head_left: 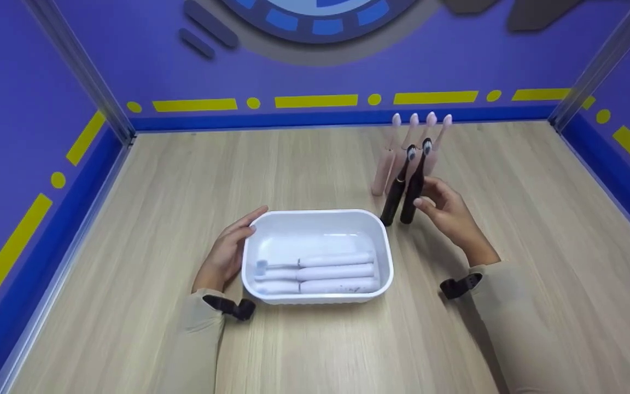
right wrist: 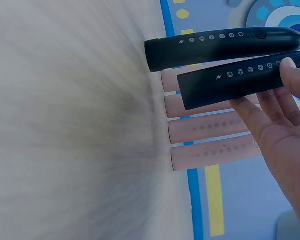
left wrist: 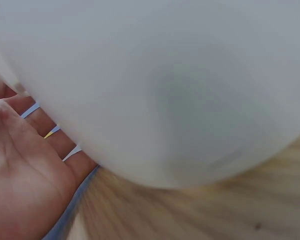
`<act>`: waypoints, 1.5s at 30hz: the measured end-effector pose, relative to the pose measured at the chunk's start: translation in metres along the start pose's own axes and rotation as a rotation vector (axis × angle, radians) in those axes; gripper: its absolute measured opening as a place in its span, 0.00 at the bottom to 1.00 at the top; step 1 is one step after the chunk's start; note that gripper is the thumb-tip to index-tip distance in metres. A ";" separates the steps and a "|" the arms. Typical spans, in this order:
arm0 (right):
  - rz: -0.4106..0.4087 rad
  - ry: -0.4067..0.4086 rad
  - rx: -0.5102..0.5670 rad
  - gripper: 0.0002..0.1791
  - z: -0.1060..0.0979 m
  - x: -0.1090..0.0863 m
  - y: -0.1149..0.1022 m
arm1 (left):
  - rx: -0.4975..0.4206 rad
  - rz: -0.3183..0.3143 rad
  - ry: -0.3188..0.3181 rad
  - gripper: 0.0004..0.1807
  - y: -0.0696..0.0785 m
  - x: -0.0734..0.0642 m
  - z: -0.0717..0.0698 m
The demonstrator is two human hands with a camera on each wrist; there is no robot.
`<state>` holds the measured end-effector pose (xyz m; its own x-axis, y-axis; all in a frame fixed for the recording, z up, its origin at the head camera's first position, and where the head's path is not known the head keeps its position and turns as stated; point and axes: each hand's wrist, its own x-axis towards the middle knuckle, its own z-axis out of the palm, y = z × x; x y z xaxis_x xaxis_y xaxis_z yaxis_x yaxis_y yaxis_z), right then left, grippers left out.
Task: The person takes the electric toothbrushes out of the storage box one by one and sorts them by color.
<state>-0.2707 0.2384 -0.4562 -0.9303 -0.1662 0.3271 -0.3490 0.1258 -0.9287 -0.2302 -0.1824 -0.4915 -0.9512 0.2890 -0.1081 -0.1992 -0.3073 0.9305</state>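
Observation:
My left hand point(head_left: 228, 253) rests against the left end of a white plastic bin point(head_left: 318, 299), its fingers extended along the outside in the left wrist view. Inside the bin lie three white electric toothbrushes point(head_left: 337, 272), side by side, heads to the left. Past the bin's right back corner, my right hand point(head_left: 449, 213) pinches a black electric toothbrush point(head_left: 413, 191) between thumb and fingers. Its base looks slightly raised off the table in the right wrist view. Just left of it stands another black electric toothbrush point(right wrist: 220, 47), upright.
Several pink electric toothbrushes point(right wrist: 210, 131) stand upright in a row behind the black ones. The wooden table point(head_left: 194, 169) is bounded by a blue-purple back wall point(head_left: 129, 60) and side walls with yellow markings.

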 end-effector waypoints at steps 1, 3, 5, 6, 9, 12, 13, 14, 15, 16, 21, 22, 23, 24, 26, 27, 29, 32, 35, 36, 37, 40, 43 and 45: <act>0.005 0.001 -0.006 0.22 0.000 0.000 0.000 | 0.002 0.000 0.000 0.28 0.000 0.000 0.000; 0.015 0.001 -0.007 0.21 0.001 -0.001 0.001 | -0.001 -0.004 0.003 0.28 0.000 0.000 0.000; 0.022 0.000 -0.001 0.21 0.002 -0.002 0.002 | -0.009 -0.010 0.013 0.27 -0.001 0.000 0.000; 0.024 0.000 0.005 0.21 0.002 -0.002 0.003 | -0.014 -0.012 0.015 0.27 -0.001 0.000 0.001; 0.020 0.000 0.021 0.21 0.003 -0.002 0.006 | -0.025 -0.015 0.016 0.27 -0.001 0.000 0.001; 0.024 0.002 0.030 0.21 0.004 -0.002 0.008 | -0.024 -0.008 0.015 0.27 -0.001 0.000 0.001; 0.029 0.003 0.031 0.21 0.004 -0.002 0.008 | -0.020 -0.007 0.015 0.27 -0.001 0.000 0.001; 0.034 0.003 0.031 0.21 0.004 -0.002 0.009 | -0.017 -0.005 0.012 0.27 -0.001 0.000 0.001; 0.039 0.003 0.031 0.22 0.005 -0.002 0.009 | -0.021 -0.005 0.015 0.27 -0.001 0.000 0.001; 0.048 0.006 0.034 0.22 0.005 -0.002 0.009 | -0.022 -0.005 0.014 0.27 -0.001 0.000 0.001; 0.072 0.009 0.030 0.22 0.006 -0.001 0.010 | -0.024 -0.006 0.006 0.27 0.000 0.000 0.002; 0.074 0.010 0.030 0.22 0.007 -0.001 0.011 | -0.023 -0.007 0.004 0.27 0.000 0.000 0.001; 0.074 0.011 0.031 0.22 0.007 -0.001 0.011 | -0.020 -0.007 0.003 0.27 0.000 0.000 0.002; 0.074 0.012 0.032 0.22 0.007 -0.001 0.011 | -0.017 -0.007 0.004 0.27 0.000 0.000 0.002; 0.072 0.012 0.022 0.22 0.007 -0.001 0.011 | -0.008 -0.007 -0.004 0.28 0.000 0.000 0.001; 0.072 0.012 0.014 0.22 0.007 -0.001 0.011 | -0.005 -0.006 -0.006 0.28 0.000 0.000 0.000; 0.076 0.012 0.002 0.22 0.007 -0.001 0.011 | 0.000 -0.004 -0.009 0.28 -0.001 0.001 -0.001; 0.084 0.011 -0.013 0.22 0.007 -0.001 0.011 | 0.002 -0.001 -0.012 0.28 -0.001 0.001 -0.002; 0.093 0.009 0.011 0.22 0.007 -0.001 0.011 | 0.016 0.000 -0.013 0.28 -0.001 0.001 -0.003; 0.092 0.010 0.020 0.22 0.007 -0.001 0.011 | 0.020 0.000 -0.014 0.28 -0.001 0.001 -0.003; 0.092 0.011 0.027 0.21 0.008 -0.001 0.011 | 0.021 0.000 -0.013 0.28 0.000 0.001 -0.002; 0.086 0.015 0.042 0.21 0.007 -0.002 0.012 | 0.019 -0.004 -0.012 0.28 0.000 0.001 -0.002; 0.080 0.020 0.041 0.21 0.007 -0.002 0.012 | -0.004 -0.015 -0.001 0.28 0.000 0.001 -0.001; 0.075 0.020 0.037 0.20 0.007 -0.002 0.012 | -0.014 -0.021 0.003 0.27 0.000 0.000 0.000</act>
<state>-0.2722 0.2339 -0.4694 -0.9557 -0.1382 0.2598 -0.2745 0.1008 -0.9563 -0.2305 -0.1828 -0.4913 -0.9474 0.2933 -0.1285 -0.2224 -0.3141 0.9230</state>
